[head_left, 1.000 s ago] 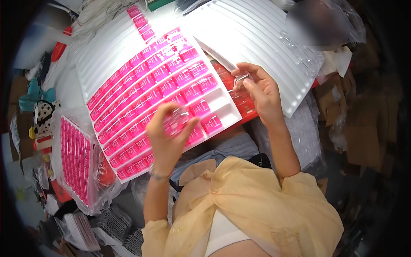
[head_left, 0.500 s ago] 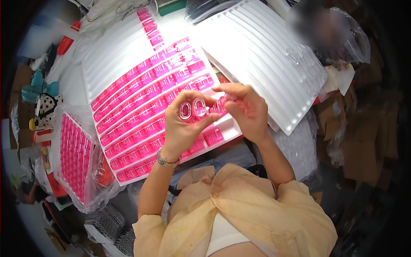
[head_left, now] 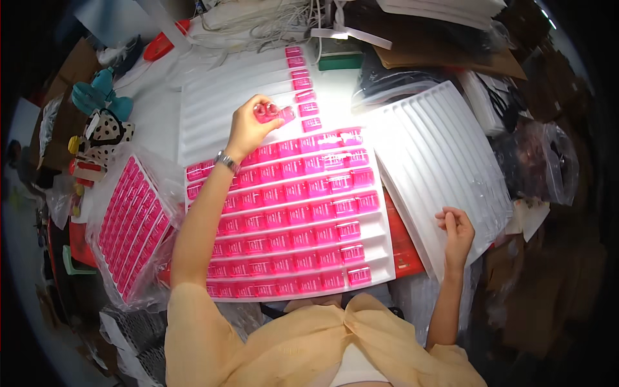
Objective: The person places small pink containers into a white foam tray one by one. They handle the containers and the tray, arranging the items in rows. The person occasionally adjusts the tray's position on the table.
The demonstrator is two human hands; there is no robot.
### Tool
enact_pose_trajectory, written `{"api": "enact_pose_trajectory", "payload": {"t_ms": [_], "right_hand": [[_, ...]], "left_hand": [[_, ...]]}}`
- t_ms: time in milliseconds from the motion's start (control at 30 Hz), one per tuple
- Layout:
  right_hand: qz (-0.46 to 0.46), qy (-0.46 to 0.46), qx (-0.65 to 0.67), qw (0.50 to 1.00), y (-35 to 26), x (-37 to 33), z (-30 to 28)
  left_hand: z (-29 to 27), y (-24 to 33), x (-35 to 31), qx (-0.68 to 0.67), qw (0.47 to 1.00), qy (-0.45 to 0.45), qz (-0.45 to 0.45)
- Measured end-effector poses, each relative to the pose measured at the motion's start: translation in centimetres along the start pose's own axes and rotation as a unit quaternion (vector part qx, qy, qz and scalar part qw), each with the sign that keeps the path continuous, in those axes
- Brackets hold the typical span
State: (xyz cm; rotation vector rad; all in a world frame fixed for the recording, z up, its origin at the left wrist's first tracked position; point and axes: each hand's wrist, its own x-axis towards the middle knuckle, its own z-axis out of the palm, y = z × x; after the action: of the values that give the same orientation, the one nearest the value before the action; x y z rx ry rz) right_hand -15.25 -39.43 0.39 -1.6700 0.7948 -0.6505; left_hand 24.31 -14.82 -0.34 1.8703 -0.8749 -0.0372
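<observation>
My left hand (head_left: 250, 124) is closed around a few small clear pink bottles (head_left: 284, 115). It hovers over the far white ribbed tray (head_left: 222, 84), left of a single column of pink bottles (head_left: 308, 108) lying in that tray's grooves. Off to the right, my right hand (head_left: 456, 233) is held over another white ribbed tray (head_left: 445, 148), its fingers loosely bent and apart with nothing visible in them. Between my arms lies a nearer white tray (head_left: 382, 248) with rows of pink bottles (head_left: 303, 229); my left forearm covers part of its left side.
A plastic-wrapped tray of pink pieces (head_left: 132, 226) leans at the left. Beyond it stand a teal object (head_left: 103, 93) and a dotted pouch (head_left: 106, 135). Tangled white cables (head_left: 264, 22) lie at the back, near a green box (head_left: 340, 61). Clear plastic bags (head_left: 545, 161) sit at the right.
My hands have parted. The left has moved out over the far tray with the bottles, and the right has drawn away to the right, its fingers no longer on a bottle. The view has shifted.
</observation>
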Motion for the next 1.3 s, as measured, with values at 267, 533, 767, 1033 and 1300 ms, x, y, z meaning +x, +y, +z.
{"api": "enact_pose_trajectory", "payload": {"t_ms": [267, 533, 767, 1033, 1300], "right_hand": [[-0.011, 0.045, -0.05, 0.998, 0.7, -0.2, 0.5], [-0.012, 0.047, -0.073, 0.996, 0.5, -0.1, 0.8], [-0.013, 0.049, -0.075, 0.996, 0.5, 0.0, 1.0], [-0.088, 0.113, -0.359, 0.922, -3.0, 3.9, -6.4], [-0.197, 0.05, -0.582, 0.787, -0.4, 6.8, -7.8]], "left_hand": [[1.7, -2.3, 3.1, 0.154, 0.96, -0.234, 0.019], [1.9, -2.6, 5.6, 0.327, 0.904, -0.274, 0.019], [1.9, -3.8, 8.1, 0.348, 0.903, -0.253, 0.003], [3.6, -6.6, 8.3, 0.215, 0.95, -0.092, -0.209], [5.3, 4.2, 2.9, 0.24, 0.967, -0.02, 0.078]]}}
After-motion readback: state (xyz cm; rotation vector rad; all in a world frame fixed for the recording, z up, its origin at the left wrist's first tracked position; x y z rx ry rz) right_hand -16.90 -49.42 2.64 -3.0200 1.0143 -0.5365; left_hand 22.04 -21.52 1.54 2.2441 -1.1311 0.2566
